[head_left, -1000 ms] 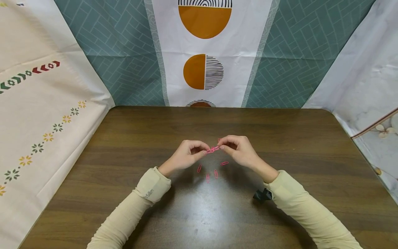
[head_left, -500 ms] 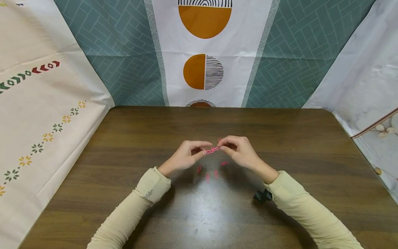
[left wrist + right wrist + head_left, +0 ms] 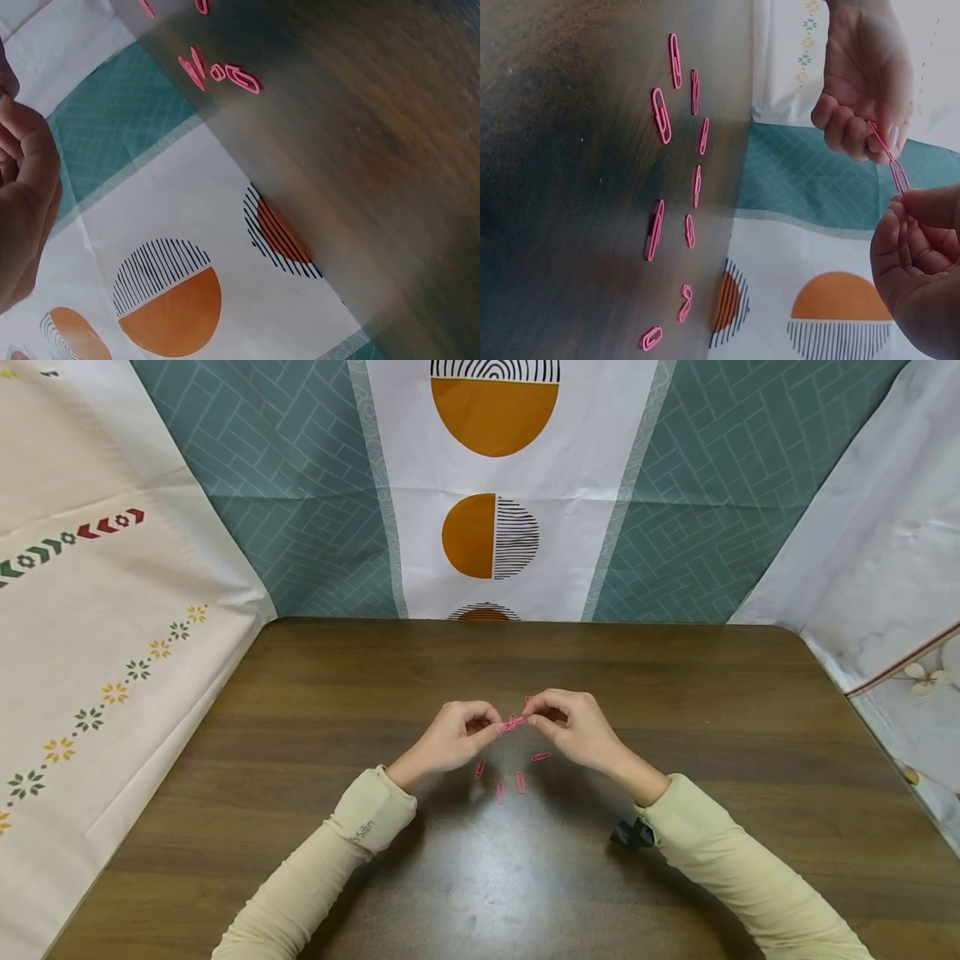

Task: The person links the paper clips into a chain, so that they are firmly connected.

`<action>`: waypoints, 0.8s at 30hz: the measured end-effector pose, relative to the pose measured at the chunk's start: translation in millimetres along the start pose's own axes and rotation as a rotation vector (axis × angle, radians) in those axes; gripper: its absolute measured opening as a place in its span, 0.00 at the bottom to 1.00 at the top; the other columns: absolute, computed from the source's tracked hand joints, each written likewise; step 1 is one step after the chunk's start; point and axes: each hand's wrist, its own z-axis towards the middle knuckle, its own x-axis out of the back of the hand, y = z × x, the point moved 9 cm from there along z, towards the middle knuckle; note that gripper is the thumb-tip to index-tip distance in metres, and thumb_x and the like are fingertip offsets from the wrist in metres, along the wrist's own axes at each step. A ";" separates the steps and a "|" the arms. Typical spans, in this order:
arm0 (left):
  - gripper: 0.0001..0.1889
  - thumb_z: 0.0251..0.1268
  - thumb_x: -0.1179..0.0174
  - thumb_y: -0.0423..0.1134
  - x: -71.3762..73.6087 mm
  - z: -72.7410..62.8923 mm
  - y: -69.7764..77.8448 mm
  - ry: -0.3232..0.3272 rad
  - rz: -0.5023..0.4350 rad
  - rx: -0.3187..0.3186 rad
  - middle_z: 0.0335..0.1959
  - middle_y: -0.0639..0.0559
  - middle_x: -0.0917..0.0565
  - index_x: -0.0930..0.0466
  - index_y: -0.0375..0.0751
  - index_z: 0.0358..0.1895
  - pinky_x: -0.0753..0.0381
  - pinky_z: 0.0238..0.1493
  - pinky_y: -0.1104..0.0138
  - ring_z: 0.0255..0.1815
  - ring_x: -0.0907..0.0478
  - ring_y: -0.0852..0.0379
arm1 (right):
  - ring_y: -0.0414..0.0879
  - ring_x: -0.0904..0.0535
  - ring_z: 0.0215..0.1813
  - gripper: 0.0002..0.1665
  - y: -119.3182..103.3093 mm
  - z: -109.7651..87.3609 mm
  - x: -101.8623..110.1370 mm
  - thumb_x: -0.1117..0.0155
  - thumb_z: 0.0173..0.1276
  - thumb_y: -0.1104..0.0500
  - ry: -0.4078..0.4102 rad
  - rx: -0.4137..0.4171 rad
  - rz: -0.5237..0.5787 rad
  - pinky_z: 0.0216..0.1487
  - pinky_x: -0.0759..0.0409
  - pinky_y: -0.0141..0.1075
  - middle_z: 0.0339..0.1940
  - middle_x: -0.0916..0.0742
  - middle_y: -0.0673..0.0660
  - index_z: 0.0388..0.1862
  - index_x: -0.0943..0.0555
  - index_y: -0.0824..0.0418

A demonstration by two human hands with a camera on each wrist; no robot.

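Note:
Two pink paper clips, hooked end to end, stretch between the person's hands above the table. The left hand (image 3: pixel 460 737) pinches the end of one clip (image 3: pixel 880 139) between thumb and fingers. By its thumb and index finger the right hand (image 3: pixel 576 728) grips the other clip (image 3: pixel 900 177), seen close in the right wrist view. The other fingers of both hands are curled in. Part of the left hand (image 3: pixel 26 187) shows at the left edge of the left wrist view, its clip hidden there.
Several loose pink paper clips lie on the brown wooden table (image 3: pixel 337 693), among them one clip (image 3: pixel 521 783) in front of the hands and another (image 3: pixel 541 757) nearer the right hand. A dark object (image 3: pixel 632 834) is beside the right cuff. Patterned cloths hang around the table.
The left index finger, stretched forward half a second ago, has drawn back to the thumb on the clip. The right hand keeps its hold, and the loose clips stay put.

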 end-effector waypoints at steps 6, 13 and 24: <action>0.05 0.59 0.42 0.30 2.3 -1.0 2.9 0.022 -0.019 -0.011 0.28 0.47 0.18 0.18 0.35 0.37 0.30 0.24 0.71 0.22 0.30 0.61 | 0.41 0.25 0.27 0.04 0.8 -1.3 -0.1 0.37 0.57 0.71 -0.002 0.032 -0.019 0.28 0.25 0.34 0.31 0.16 0.56 0.30 0.18 0.64; 0.07 0.60 0.45 0.25 0.0 -1.1 15.8 0.004 0.025 -0.025 0.29 0.45 0.19 0.19 0.30 0.39 0.32 0.24 0.71 0.21 0.33 0.61 | 0.40 0.25 0.26 0.04 -2.2 -1.1 -0.5 0.37 0.57 0.72 0.009 0.064 -0.037 0.27 0.25 0.33 0.29 0.16 0.57 0.29 0.19 0.65; 0.03 0.61 0.46 0.26 -4.8 -0.7 -0.4 0.021 -0.055 0.024 0.24 0.44 0.22 0.24 0.29 0.36 0.28 0.24 0.72 0.22 0.27 0.55 | 0.39 0.27 0.24 0.04 -5.3 -1.7 -1.9 0.36 0.56 0.71 0.021 0.119 -0.061 0.24 0.27 0.33 0.26 0.17 0.55 0.27 0.18 0.63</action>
